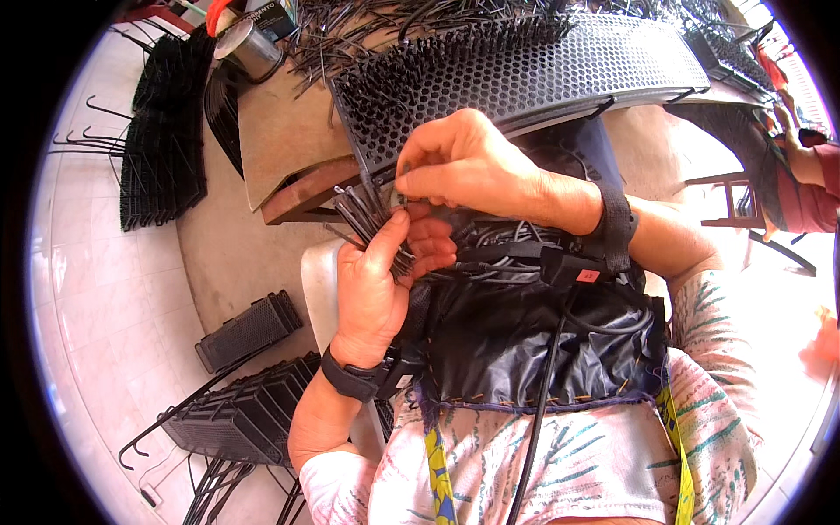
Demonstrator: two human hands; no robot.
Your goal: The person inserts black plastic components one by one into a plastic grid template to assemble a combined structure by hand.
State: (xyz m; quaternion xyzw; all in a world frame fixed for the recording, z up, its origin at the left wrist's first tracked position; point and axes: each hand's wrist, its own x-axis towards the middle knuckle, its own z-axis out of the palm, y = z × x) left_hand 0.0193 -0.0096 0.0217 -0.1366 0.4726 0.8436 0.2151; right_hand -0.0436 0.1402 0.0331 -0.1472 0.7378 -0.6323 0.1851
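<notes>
A bundle of thin black strips (357,208) is gripped in my left hand (374,284), its ends sticking up past the thumb. Just above it, my right hand (481,171) is closed in a pinch close to the left fingertips. What the right fingers hold is too small to make out. Beyond both hands lies a long black perforated panel (626,61) with rows of round holes. Short black strips (455,66) stand densely in its left and far part; the holes on its right show bare.
Loose black strips (350,35) are heaped behind the panel beside a metal can (249,51). Stacked black perforated crates with hooked rods stand on the floor (92,289) at left. Another person's hand (798,153) shows at far right. A black apron (516,341) covers my lap.
</notes>
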